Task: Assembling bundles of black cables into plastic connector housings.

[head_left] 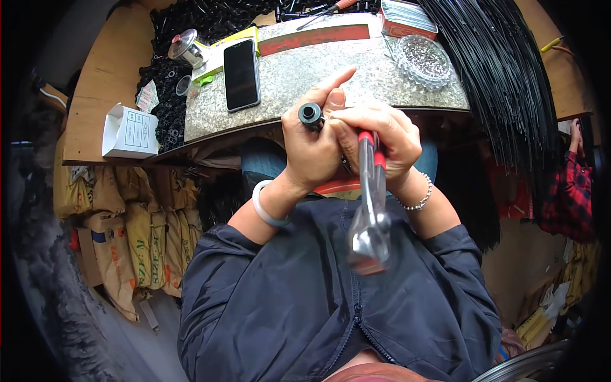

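Observation:
My left hand (pixel 309 149) is closed around a short black tubular part (pixel 310 114), whose round, hollow end faces up. The index finger of that hand points away from me over the bench edge. Close against it, my right hand (pixel 389 134) grips a pliers-like tool (pixel 371 191) with red on its two handles. Its shiny metal head hangs toward my jacket and is smeared by motion. The right thumb and fingertips are pinched beside the black part; whether they hold something small there is hard to make out.
On the stone-topped bench (pixel 289 83) lie a phone (pixel 241 75), a red strip (pixel 315 39) and a clear dish of tiny metal pieces (pixel 423 60). Long black rods (pixel 493 76) drape over the right edge. A white box (pixel 130 132) and black rings sit left. A person (pixel 568 191) is at far right.

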A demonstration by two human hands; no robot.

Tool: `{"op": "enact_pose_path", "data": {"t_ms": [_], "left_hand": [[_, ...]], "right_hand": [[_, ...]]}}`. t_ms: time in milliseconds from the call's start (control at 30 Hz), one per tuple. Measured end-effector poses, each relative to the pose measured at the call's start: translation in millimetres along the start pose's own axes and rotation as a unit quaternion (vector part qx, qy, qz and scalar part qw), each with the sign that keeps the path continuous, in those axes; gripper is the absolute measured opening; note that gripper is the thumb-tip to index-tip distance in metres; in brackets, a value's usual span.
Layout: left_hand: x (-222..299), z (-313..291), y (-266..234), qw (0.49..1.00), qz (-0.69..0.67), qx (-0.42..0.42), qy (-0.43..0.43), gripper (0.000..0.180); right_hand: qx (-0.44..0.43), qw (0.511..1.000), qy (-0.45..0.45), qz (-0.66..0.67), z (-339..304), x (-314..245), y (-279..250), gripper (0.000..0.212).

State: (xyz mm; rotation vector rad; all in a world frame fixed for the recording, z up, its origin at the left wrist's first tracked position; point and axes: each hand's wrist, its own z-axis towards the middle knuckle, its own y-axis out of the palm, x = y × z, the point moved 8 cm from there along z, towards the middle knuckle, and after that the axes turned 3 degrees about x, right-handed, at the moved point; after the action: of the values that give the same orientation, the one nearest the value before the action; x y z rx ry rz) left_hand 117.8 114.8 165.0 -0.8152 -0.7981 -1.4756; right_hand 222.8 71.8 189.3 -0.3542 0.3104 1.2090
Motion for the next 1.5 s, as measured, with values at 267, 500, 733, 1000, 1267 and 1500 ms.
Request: {"op": "enact_pose_path", "data": {"t_ms": [267, 500, 733, 1000, 1267, 1500], "left_hand": [[-5, -1, -2, 0.999, 0.01, -0.025, -0.032, 0.032], [-5, 0, 1, 0.999, 0.012, -0.021, -0.025, 0.028], [-2, 1, 2, 0.997, 0.037, -0.062, 0.002, 0.031], [-12, 15, -9, 0.987, -0.08, 0.003, -0.139, 0.025], [-12, 24, -18, 0.993, -0.03, 0.006, -0.113, 0.03], [-12, 23, -12, 0.994, -0.014, 0.007, -0.109, 0.026]], "right_hand": [[-0.033, 0.999, -0.022, 0.001, 3, -5, 4, 0.02], [-0.031, 0.999, -0.026, -0.001, 4, -4, 4, 0.019], [-0.039, 0.996, 0.055, 0.058, 7, 14, 5, 0.017], [-0.225, 0.918, 0.316, 0.089, 24, 31, 2, 0.033], [-0.462, 0.764, 0.43, 0.136, -11, 13, -11, 0.04], [-0.505, 0.701, 0.496, 0.085, 6, 14, -21, 0.037]]}}
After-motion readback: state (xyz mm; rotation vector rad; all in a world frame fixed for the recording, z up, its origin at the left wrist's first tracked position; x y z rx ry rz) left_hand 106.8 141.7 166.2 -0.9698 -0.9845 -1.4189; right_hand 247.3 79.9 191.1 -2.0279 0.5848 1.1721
